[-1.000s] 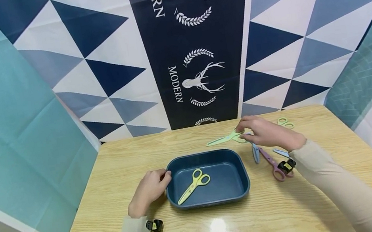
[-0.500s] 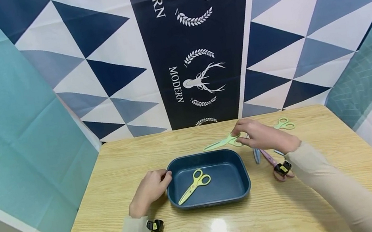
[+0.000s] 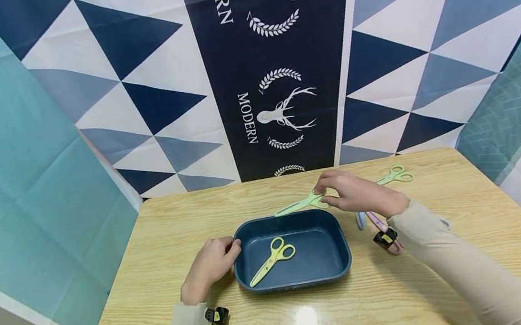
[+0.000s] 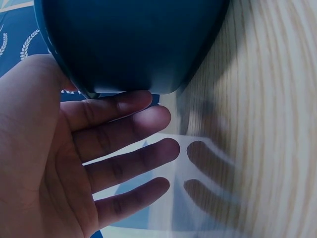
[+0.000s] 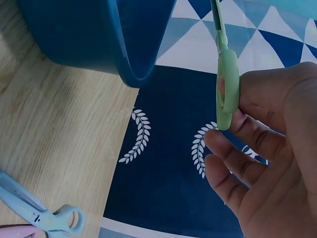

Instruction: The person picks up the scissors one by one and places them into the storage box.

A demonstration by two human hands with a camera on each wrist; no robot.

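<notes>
Thumb and fingers of the right hand are pinching the pale-green scissors by the handles, the blades pointing toward 9 o'clock near the 12 o'clock rim of the blue tray. The left hand is gripping the tray's wall around 9 o'clock — likely bracing it well. For tidy handling, the blades should be clearing that rim — and missing the yellow scissors lying inside.

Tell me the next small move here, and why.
Likely the right hand should carry the pale green scissors over the blue bin: it pinches them by the handle end, seemingly lifted, close to the bin's far side. The yellow scissors already lie inside, and the left hand holds the bin's left end.
</notes>
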